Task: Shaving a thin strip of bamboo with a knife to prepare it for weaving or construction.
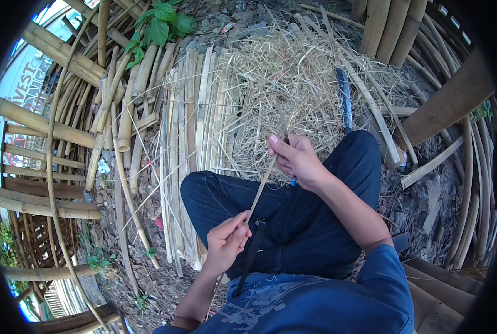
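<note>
My left hand (226, 242) is closed around a thin bamboo strip (263, 186) above my lap, thumb and fingers pinching it. The strip slants up and away to my right hand (299, 160), which is closed on a small knife. Its narrow blade (285, 131) pokes out past the fingers and lies against the strip. A blue bit shows below the fist, perhaps the handle's end; the rest of the handle is hidden. Under and beyond the hands spreads a heap of pale bamboo shavings (293, 83).
A long dark blade (344, 100) lies on the shavings' right side. Split bamboo slats (195, 122) lie side by side at left, with loose thin strips across them. Bamboo poles (59, 125) form a frame at far left. Thick poles (448, 103) stand at right. A leafy plant (160, 25) grows at the back.
</note>
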Tool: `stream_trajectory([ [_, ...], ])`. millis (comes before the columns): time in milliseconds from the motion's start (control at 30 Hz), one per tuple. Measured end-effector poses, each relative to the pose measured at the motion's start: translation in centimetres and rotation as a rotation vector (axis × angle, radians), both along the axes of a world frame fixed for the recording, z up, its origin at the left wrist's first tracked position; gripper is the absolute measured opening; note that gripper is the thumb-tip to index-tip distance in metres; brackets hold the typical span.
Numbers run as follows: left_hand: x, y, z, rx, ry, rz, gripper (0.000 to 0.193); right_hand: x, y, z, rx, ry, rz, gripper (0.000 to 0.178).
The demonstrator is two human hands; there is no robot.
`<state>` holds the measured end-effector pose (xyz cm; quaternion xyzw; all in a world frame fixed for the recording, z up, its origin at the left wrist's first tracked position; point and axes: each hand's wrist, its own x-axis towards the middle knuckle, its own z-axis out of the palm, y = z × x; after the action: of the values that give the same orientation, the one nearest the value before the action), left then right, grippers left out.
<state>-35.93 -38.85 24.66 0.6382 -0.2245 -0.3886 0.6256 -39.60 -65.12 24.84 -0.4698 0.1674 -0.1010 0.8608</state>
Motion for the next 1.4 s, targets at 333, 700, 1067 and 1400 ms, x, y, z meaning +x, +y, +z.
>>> stream_trajectory([
  [333,1.1,-4.5,1.2,-0.022,-0.092,0.063,0.030,-1.5,5.4,-0.9,-1.111,-0.066,0.030,0.051],
  [700,-0.4,-2.9,1.9,0.064,-0.339,0.136,0.028,-0.7,0.4,-1.1,-1.385,0.049,-0.222,0.043],
  [1067,-1.5,-0.3,2.4,0.120,-0.080,0.081,0.032,-0.2,-5.3,-2.2,-0.935,0.282,-0.484,0.056],
  [1400,-1.3,-1.9,1.6,0.120,-0.298,0.143,0.036,-2.1,6.6,1.0,-1.307,-0.002,0.109,0.051],
])
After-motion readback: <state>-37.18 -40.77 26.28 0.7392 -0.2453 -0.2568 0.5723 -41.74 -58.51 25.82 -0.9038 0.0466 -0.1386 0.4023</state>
